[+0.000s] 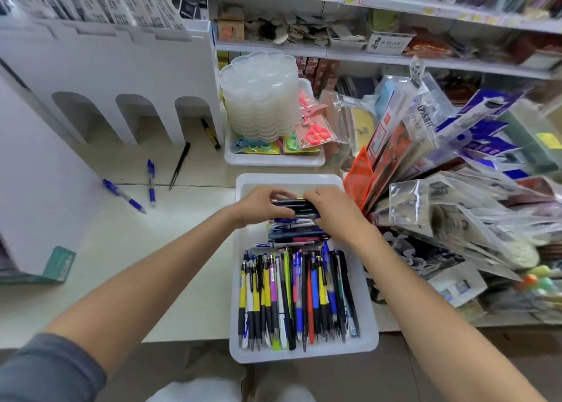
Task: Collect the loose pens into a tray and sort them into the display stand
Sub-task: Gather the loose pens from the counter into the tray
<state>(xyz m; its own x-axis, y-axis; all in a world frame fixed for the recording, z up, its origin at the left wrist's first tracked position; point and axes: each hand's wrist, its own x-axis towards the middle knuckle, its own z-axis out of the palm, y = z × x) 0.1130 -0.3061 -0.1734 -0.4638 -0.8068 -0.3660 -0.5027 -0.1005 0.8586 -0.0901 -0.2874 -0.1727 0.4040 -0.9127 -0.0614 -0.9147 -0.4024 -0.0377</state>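
Observation:
A white tray (369,331) lies at the counter's front edge, its near half packed with several pens (292,298) lying lengthwise. Over its far half my left hand (261,205) and my right hand (330,207) grip the two ends of a bundle of dark pens (293,206), held crosswise. More pens lie crosswise under it. The white display stand (106,64) with arched slots stands at the back left. Loose on the counter lie two blue pens (123,195) (151,182), a black pen (180,164) and a black-and-yellow pen (210,134).
A second white tray (273,160) behind holds stacked clear palettes (260,97) and packaged scissors. Packaged stationery (441,170) and an orange divider (359,182) crowd the right side. Shelves run along the back. A white panel with a teal box (59,265) stands at left.

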